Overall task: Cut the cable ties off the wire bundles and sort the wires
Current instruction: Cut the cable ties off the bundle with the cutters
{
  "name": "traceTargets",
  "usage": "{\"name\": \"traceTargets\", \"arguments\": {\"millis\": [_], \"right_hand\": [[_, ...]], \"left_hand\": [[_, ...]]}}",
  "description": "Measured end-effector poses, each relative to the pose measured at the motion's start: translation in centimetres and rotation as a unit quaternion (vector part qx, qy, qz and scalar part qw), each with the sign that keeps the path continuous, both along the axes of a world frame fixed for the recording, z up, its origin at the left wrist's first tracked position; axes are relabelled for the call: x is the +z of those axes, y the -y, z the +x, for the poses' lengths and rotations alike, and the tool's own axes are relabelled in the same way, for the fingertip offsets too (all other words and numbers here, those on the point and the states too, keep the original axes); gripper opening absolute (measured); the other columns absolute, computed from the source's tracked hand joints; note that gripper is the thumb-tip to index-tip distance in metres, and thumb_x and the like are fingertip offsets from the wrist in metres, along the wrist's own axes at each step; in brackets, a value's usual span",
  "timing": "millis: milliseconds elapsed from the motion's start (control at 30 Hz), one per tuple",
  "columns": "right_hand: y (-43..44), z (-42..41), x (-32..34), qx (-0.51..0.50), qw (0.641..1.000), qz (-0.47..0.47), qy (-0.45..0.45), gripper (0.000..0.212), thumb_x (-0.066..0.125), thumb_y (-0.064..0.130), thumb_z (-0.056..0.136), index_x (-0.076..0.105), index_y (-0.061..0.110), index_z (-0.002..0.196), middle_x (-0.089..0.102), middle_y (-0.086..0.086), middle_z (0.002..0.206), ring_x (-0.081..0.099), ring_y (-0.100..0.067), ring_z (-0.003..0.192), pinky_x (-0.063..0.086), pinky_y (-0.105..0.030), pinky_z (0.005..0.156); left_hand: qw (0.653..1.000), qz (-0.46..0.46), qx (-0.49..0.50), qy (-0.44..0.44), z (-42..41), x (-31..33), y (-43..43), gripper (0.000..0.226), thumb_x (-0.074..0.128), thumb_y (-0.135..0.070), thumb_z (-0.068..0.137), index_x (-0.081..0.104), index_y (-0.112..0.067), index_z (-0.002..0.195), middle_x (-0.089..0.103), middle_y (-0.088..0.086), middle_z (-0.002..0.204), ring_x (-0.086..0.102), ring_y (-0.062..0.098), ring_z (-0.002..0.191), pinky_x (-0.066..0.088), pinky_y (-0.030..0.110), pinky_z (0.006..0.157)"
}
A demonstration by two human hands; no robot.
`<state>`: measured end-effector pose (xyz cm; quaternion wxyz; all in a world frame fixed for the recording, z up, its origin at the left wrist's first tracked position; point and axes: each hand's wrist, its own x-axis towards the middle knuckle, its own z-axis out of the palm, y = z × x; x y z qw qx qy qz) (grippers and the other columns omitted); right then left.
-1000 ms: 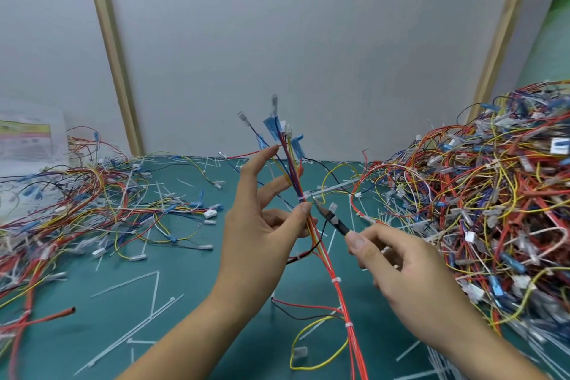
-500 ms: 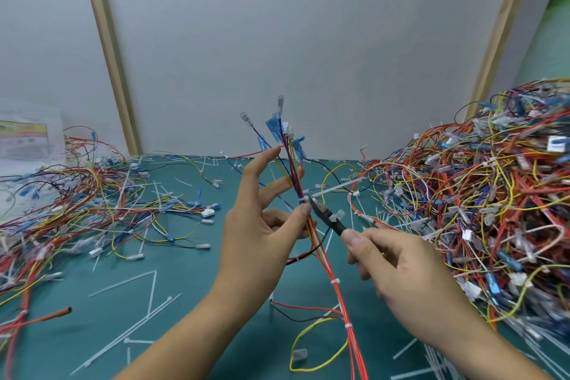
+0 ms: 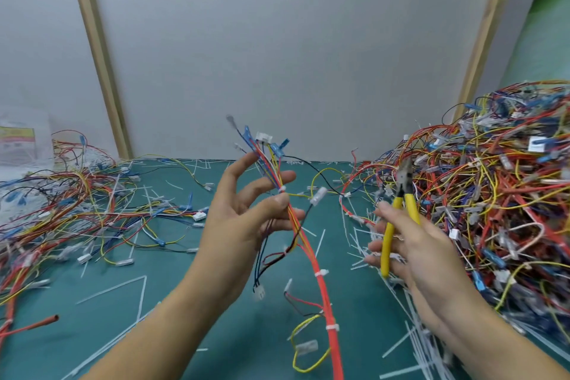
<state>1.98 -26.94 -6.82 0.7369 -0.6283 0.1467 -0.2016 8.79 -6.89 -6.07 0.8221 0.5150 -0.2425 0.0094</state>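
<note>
Left hand (image 3: 243, 219) pinches the bundle (image 3: 303, 244) at centre; right hand (image 3: 416, 256) grips cutters (image 3: 387, 244). Nip only the tie (image 3: 320, 273), never wires.

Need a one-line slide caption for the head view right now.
Left hand holds a wire bundle upright while right hand grips yellow cutters apart from it.

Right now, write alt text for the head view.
A left hand pinches a wire bundle upright while the right hand holds yellow-handled cutters beside it, not touching the wires. A low wire pile at left and a taller wire heap at right lie on a green mat strewn with cut cable ties.
</note>
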Motion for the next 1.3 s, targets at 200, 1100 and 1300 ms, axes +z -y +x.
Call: {"name": "traceTargets", "arguments": {"millis": [200,1100,1300], "right_hand": [[1.1,1.2,-0.6,0.033,0.999,0.014,0.011,0.018,0.071,0.014,0.088,0.065,0.014,0.106,0.072,-0.005,0.096,0.074,-0.025,0.078,0.058,-0.035,0.061],[-1.3,0.3,-0.9,0.158,0.964,-0.099,0.187,0.035,0.064,0.043,0.083,0.063,0.012,0.100,0.068,-0.011,0.083,0.067,-0.026,0.084,0.057,-0.039,0.083],[-2.7,-0.5,-1.4,0.215,0.928,-0.187,0.242,0.029,0.058,0.039,0.090,0.062,0.015,0.106,0.065,-0.011,0.089,0.065,-0.022,0.083,0.052,-0.031,0.080]], "left_hand": [[0.983,-0.043,-0.165,-0.063,0.4,0.5,-0.8,0.059,0.065,-0.001,0.075,0.063,-0.023,0.129,0.071,0.010,0.118,0.058,0.012,0.058,0.054,0.020,0.059],[0.938,0.276,0.073,0.195,-2.8,-0.9,2.7,0.013,0.044,-0.017,0.093,0.053,-0.023,0.100,0.071,-0.008,0.098,0.070,0.006,0.097,0.051,0.032,0.085],[0.970,0.234,-0.030,-0.064,-1.2,-1.3,2.9,0.035,0.053,-0.029,0.101,0.062,-0.002,0.081,0.063,0.005,0.065,0.062,0.017,0.053,0.053,0.030,0.063]]}}
